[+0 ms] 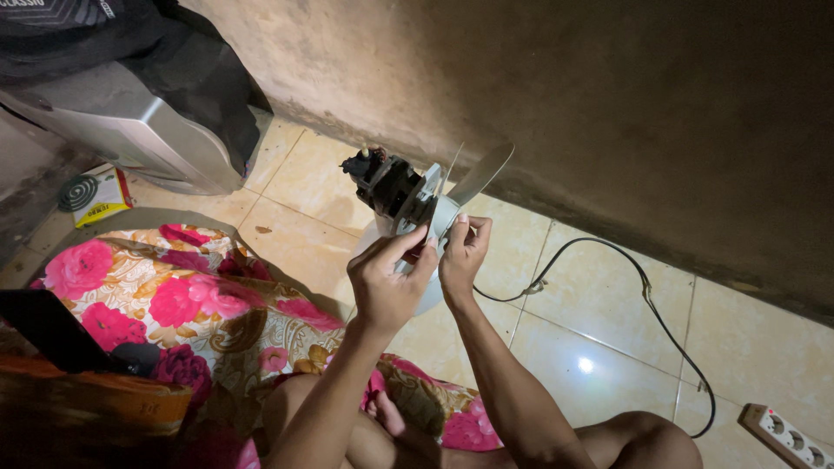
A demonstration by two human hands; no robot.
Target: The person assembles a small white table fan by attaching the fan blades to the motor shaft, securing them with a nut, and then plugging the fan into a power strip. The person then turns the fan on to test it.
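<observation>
I hold a small fan assembly up over the tiled floor: a black motor (387,184) with a translucent grey blade (480,172) fitted on its front. My left hand (387,282) grips the lower edge of the blade hub from the left. My right hand (465,252) pinches the hub's centre with thumb and fingers. A black cable (647,300) runs from the fan across the tiles to the right.
A flowered pink cloth (187,291) lies under my legs at the left. A silver appliance housing (130,130) and a small yellow box (97,195) sit at the back left. A white power strip (786,434) lies at the lower right. A rough wall (608,104) runs behind.
</observation>
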